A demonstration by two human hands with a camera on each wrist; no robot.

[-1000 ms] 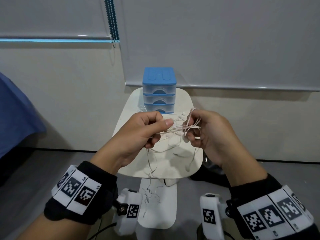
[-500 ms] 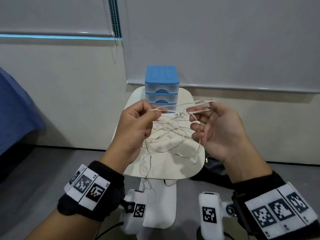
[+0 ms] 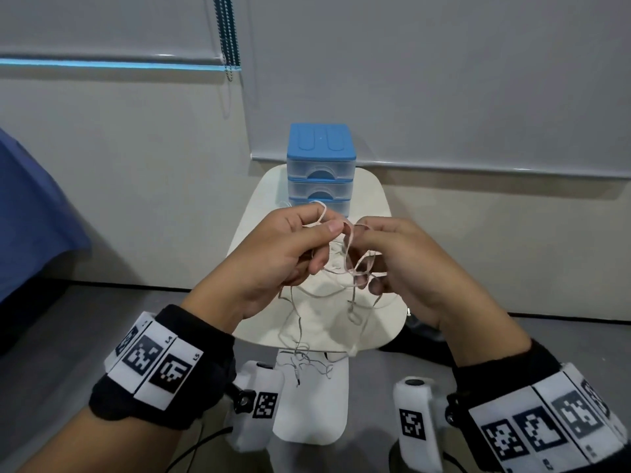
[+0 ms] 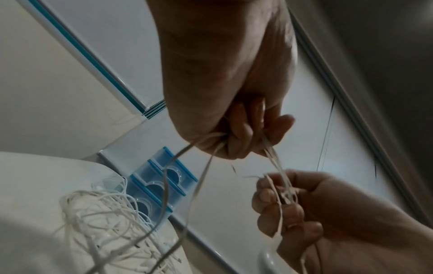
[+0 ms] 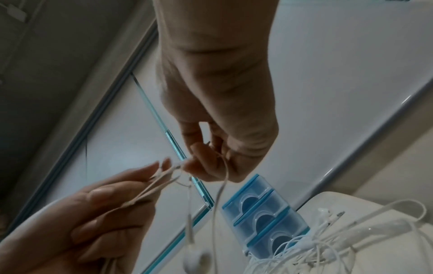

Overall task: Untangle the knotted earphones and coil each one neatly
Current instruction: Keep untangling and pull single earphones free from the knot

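Nearest the head camera, black wristbands with printed markers (image 3: 153, 361) wrap both forearms. Just beyond them, the left hand (image 3: 273, 257) has its fingers curled round white earphone cords (image 3: 355, 268), pinching a loop that rises above its thumb. The right hand (image 3: 406, 264), close at its 3 o'clock, pinches the same knotted strands between curled fingers. From the knot, loose cords hang toward 6 o'clock and trail over the white table (image 3: 249, 230). The wrist views show a further tangled heap of earphones (image 4: 100, 222) lying on the tabletop, touching the foot of a small blue drawer unit (image 3: 321, 165) at 12 o'clock. Behind it hangs a grey roller blind (image 3: 444, 80).
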